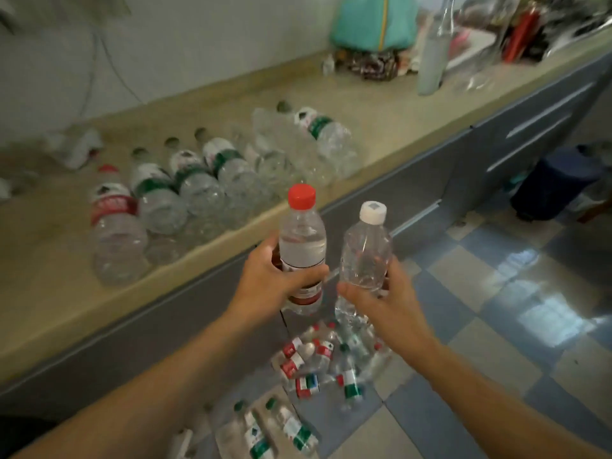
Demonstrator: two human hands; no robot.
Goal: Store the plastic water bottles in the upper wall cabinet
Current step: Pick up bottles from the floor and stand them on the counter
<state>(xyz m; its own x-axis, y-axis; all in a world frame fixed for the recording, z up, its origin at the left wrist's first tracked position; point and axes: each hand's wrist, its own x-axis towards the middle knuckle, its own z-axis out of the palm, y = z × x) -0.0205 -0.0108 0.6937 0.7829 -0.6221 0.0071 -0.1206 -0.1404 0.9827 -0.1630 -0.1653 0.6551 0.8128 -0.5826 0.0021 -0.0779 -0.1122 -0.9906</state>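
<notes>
Head view: the left hand (275, 279) grips an upright red-capped bottle (302, 246), the right hand (381, 293) a white-capped bottle (364, 260) just beside it. More bottles (198, 183) lie in a row on the tabletop (397, 127), others (318, 362) on the floor (496, 293).

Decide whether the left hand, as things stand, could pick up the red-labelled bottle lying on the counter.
Probably not yet: the left hand already grips a red-capped bottle. The path to the red-labelled bottle on the counter looks open, but the hand is full.
</notes>
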